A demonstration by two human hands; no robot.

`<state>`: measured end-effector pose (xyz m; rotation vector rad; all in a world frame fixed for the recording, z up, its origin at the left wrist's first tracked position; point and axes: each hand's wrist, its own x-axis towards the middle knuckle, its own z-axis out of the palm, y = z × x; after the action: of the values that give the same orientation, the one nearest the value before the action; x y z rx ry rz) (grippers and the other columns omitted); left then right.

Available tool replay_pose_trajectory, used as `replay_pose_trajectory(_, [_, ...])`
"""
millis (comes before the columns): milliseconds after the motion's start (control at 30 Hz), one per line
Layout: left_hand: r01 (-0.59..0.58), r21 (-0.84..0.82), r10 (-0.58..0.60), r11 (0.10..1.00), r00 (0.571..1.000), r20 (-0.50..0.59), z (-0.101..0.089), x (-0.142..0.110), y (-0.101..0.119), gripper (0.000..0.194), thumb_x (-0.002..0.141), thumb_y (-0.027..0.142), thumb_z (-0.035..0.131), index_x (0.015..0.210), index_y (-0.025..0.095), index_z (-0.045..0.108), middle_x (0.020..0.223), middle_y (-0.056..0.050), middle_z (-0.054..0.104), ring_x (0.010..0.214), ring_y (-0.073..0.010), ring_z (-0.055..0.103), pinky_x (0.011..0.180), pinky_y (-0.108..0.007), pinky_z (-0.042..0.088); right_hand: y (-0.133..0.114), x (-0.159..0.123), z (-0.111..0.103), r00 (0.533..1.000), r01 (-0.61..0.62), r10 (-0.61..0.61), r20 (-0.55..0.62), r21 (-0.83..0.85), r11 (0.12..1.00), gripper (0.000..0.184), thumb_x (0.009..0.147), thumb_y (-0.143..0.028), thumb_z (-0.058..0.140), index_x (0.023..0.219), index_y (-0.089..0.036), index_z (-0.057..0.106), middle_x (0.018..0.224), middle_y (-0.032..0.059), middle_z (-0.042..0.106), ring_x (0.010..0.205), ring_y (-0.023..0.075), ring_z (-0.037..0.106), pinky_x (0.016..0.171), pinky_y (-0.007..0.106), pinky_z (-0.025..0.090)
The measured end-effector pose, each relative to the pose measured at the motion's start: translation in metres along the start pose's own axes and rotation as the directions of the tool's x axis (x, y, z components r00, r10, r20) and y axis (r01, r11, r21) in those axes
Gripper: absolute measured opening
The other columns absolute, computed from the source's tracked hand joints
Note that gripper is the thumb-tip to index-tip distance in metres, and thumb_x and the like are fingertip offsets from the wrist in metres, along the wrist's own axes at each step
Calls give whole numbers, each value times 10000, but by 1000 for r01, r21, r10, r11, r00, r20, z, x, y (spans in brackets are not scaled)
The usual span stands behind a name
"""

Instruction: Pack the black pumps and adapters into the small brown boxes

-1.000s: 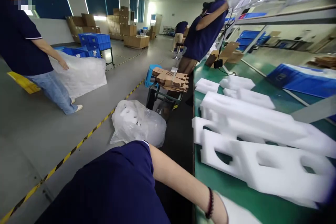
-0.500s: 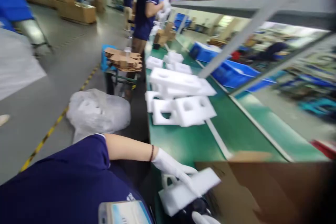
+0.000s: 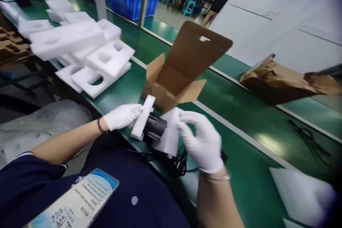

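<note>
Both my hands wear white gloves. My left hand (image 3: 123, 115) presses a white foam end cap (image 3: 142, 117) against the left end of a black cylindrical device (image 3: 155, 127). My right hand (image 3: 201, 139) grips a second white foam cap (image 3: 169, 133) on the device's right end. A coiled black cable (image 3: 173, 162) hangs below it. Just behind my hands stands an open brown cardboard box (image 3: 176, 74) with its lid flap raised, on the green conveyor belt (image 3: 240, 114).
A pile of white foam inserts (image 3: 80, 50) lies on the belt at left. Blue bins (image 3: 133, 1) stand at the back. Crumpled brown packaging (image 3: 280, 82) is at right, a foam piece (image 3: 301, 194) at lower right, a plastic bag (image 3: 40, 124) by the floor.
My view swung from the aisle and co-workers down to the belt. My left hand brought a foam cap over; now both hands hold foam caps on the black device.
</note>
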<state>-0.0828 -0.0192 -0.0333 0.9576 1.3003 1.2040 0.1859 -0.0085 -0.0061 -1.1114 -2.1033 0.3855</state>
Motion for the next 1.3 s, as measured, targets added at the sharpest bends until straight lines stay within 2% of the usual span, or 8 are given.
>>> replay_pose_trajectory(133, [-555,605,365,571,832,418,21,-8,36,428,812,440,709,1163,196,685,1262,-115,626,1247,-357,506,1150,-473,300,31,-78,-30,919,-163,237,315,-244,956,369,856,-560,660,914,-197,691,990,104,692,907,271,663,780,411,558])
replay_pose_trajectory(233, [-765,592,243,252,643,727,65,-12,48,520,793,544,703,1156,176,644,1310,-145,580,1137,-369,559,1032,-522,392,36,-126,-20,827,-9,208,522,-359,933,369,795,-510,749,988,-196,734,1326,181,595,1250,428,518,1008,687,394])
replay_pose_trajectory(367, [-767,641,10,14,641,767,107,-7,41,712,726,666,703,1159,115,576,1205,-188,596,909,-330,639,729,-416,500,22,-136,-36,787,-55,250,564,-339,939,280,996,-284,481,884,-195,721,1205,109,682,1282,353,517,1138,716,150])
replay_pose_trajectory(500, [-748,662,-66,56,659,750,111,4,35,684,686,673,710,1089,150,531,1015,-103,643,720,-265,664,554,-336,453,22,-108,-82,678,-398,166,717,168,902,508,985,-601,415,1206,-203,642,1062,110,707,953,246,675,991,461,492])
replay_pose_trajectory(633, [-713,685,-114,151,675,729,108,15,40,820,539,671,787,1112,175,475,901,-55,657,692,-263,675,538,-311,448,52,-74,-83,771,-505,-40,635,649,570,949,784,-885,432,1454,-214,462,1302,147,634,1239,315,570,1082,458,407])
replay_pose_trajectory(933, [-495,672,-260,551,664,701,99,49,62,362,931,415,407,1205,194,493,1084,-84,704,705,-182,659,663,-298,484,47,16,-20,776,-628,210,595,761,164,1081,696,-999,237,1052,-66,652,897,184,706,658,216,667,545,301,562])
replay_pose_trajectory(1100, [1,547,-443,837,587,677,99,81,60,752,867,801,202,929,168,601,844,-87,702,581,-156,567,525,-270,438,-4,30,-15,696,-683,256,670,508,525,878,730,-927,433,1044,-129,617,868,118,682,778,251,693,739,393,589])
replay_pose_trajectory(1300, [-497,725,-353,476,647,676,122,79,71,407,649,460,775,877,184,581,807,-44,690,719,-206,615,569,-270,424,-80,31,15,733,-336,530,427,-450,827,707,737,-684,718,1092,-76,655,973,221,675,934,372,651,798,451,517])
